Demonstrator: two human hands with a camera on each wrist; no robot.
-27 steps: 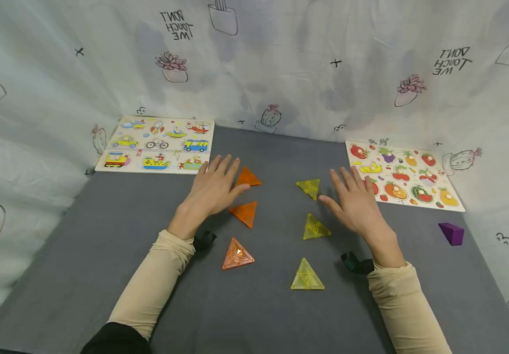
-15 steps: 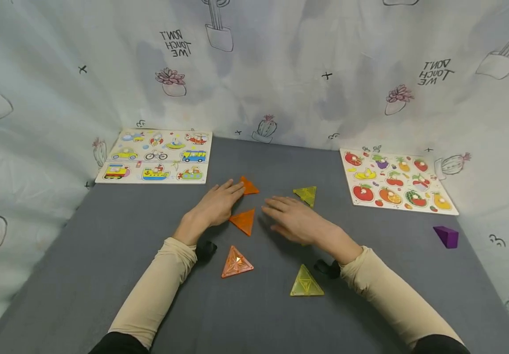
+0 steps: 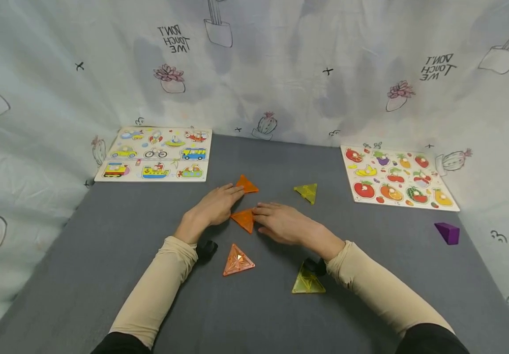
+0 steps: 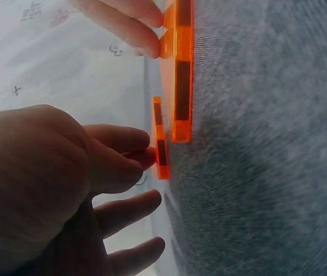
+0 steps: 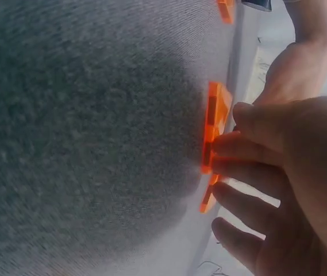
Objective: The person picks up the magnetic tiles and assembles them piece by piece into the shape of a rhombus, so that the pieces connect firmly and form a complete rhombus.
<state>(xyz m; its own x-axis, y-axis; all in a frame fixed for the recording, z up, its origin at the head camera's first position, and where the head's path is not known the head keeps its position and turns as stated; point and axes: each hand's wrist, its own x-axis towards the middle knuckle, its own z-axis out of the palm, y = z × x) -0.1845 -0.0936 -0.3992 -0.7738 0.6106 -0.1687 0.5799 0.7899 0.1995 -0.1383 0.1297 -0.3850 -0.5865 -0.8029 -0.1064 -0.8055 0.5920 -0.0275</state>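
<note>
In the head view, orange triangular tiles lie on the grey table in a column. My left hand (image 3: 212, 205) reaches the far orange tile (image 3: 247, 184), fingertips touching its left side. My right hand (image 3: 287, 223) is at the middle orange tile (image 3: 243, 220), its fingertips touching the right corner. The left wrist view shows the far tile (image 4: 160, 141) at the left fingertips, thumb alongside. In the right wrist view, right fingers meet the middle tile (image 5: 212, 123), while the other fingers spread apart. A paler orange faceted triangle (image 3: 238, 260) lies nearer, untouched.
A yellow triangle (image 3: 307, 193) lies at the back; another yellow triangle (image 3: 307, 282) sits nearer, partly behind the right wrist's black camera. A vehicle picture board (image 3: 161, 154), a fruit picture board (image 3: 398, 178) and a purple wedge block (image 3: 448, 233) stand farther out.
My right hand has swung left from near the fruit board to the middle orange tile, now covering the middle yellow triangle. My left hand has shifted to the far orange tile.
</note>
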